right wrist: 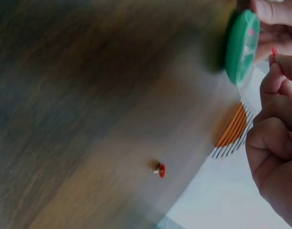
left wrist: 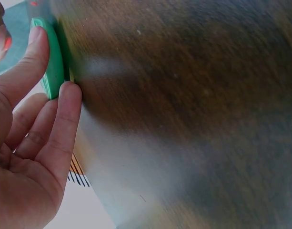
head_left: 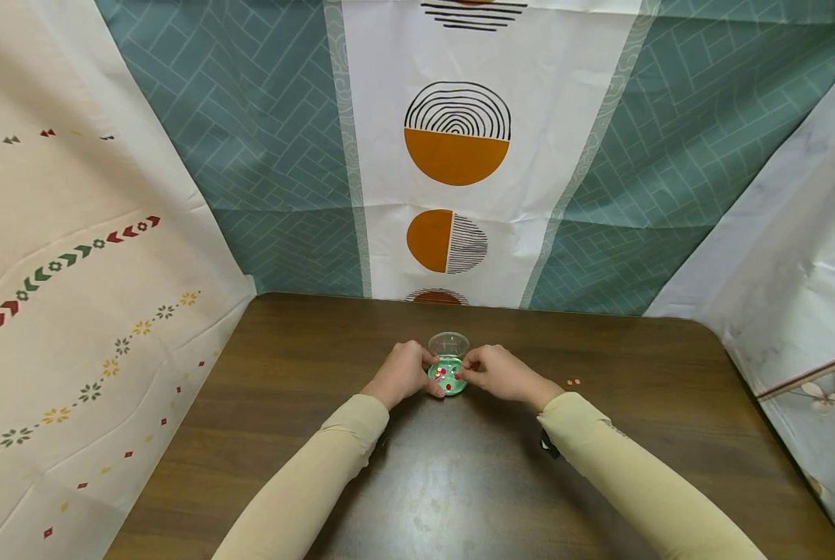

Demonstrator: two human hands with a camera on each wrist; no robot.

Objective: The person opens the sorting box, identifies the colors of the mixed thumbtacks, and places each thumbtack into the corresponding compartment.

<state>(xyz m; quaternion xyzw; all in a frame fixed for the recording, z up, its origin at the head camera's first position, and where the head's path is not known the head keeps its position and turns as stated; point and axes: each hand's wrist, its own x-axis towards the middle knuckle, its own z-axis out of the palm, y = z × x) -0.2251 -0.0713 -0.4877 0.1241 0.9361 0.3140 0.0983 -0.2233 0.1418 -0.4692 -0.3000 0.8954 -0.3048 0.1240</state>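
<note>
A small round green case (head_left: 448, 390) with a hinged clear lid (head_left: 448, 340) sits on the table with its lid standing up. Several small red pieces that look like thumbtacks lie inside it. My left hand (head_left: 405, 372) holds the case from the left, thumb on the near rim; the left wrist view shows the green side (left wrist: 54, 62) between thumb and fingers. My right hand (head_left: 497, 372) is at the right rim. In the right wrist view its thumb and forefinger pinch a small red thumbtack (right wrist: 274, 51), mostly hidden by the fingertips.
On the brown wooden table (head_left: 459, 482), right of the right hand, lie two small orange-red pieces (head_left: 573, 382). In the right wrist view a red-headed thumbtack (right wrist: 161, 170) with a brass-coloured underside shows there. A patterned curtain (head_left: 452, 194) hangs behind the table's far edge.
</note>
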